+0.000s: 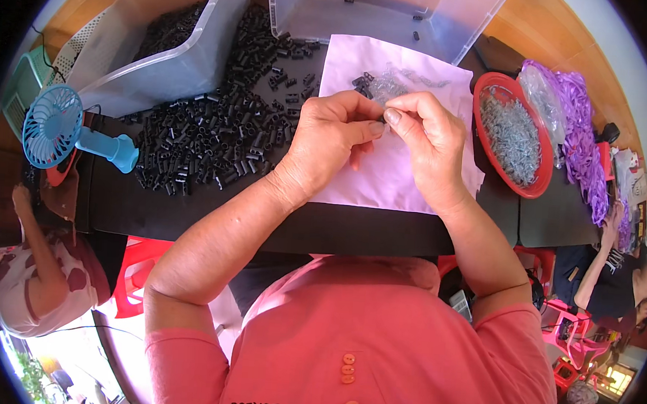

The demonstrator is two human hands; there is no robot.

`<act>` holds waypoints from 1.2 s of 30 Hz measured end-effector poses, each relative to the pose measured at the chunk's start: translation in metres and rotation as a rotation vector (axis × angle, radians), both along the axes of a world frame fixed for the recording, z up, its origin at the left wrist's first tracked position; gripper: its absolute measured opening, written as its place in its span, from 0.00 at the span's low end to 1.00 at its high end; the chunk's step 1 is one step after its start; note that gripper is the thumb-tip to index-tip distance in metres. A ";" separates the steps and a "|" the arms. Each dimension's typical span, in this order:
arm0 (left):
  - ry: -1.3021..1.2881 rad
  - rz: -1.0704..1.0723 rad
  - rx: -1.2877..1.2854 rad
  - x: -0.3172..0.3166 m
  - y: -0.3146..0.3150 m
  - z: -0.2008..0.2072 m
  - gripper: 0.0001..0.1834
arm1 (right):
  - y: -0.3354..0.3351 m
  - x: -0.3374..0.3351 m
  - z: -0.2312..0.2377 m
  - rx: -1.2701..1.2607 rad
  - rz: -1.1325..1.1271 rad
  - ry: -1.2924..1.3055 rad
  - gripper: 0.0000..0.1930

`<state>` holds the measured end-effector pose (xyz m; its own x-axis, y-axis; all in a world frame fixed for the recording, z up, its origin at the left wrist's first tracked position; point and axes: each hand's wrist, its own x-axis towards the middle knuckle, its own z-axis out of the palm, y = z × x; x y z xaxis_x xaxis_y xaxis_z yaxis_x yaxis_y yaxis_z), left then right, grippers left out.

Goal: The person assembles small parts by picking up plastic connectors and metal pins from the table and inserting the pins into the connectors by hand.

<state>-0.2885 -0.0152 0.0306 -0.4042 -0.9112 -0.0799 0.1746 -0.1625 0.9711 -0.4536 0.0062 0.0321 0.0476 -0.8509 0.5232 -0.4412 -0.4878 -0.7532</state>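
Observation:
Above a pale pink cloth (394,191), my left hand (327,135) and my right hand (432,146) meet with thumbs and fingers pinched. A small black piece (382,120) shows between the left fingertips, mostly covered by them. Whatever the right fingertips grip is too small and hidden to make out. Just beyond the hands, several black plastic pieces (363,81) and a little heap of small clear or silvery parts (390,84) lie on the cloth. A big pile of short black tubular plastic pieces (209,136) spreads over the dark table to the left.
A red bowl (482,149) of small silvery metal parts stands right of the cloth, near purple strips (583,136). Clear plastic bins (142,80) (297,23) stand at the back. A blue fan (54,126) is at left. Other people sit at both sides.

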 end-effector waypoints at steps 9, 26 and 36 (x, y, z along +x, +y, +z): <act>-0.035 0.025 0.012 0.001 0.002 0.002 0.05 | 0.004 0.002 -0.002 -0.031 0.037 0.024 0.02; 0.161 -0.016 0.200 0.003 -0.006 0.001 0.07 | -0.002 0.009 -0.011 -0.358 -0.087 0.289 0.17; 0.166 -0.082 0.174 0.005 -0.005 0.005 0.13 | 0.004 -0.002 -0.005 -0.286 -0.104 0.311 0.17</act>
<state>-0.2836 -0.0205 0.0361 -0.4967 -0.8533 -0.1586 0.3089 -0.3446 0.8865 -0.4552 0.0098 0.0274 0.1619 -0.6826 0.7126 -0.6835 -0.5985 -0.4180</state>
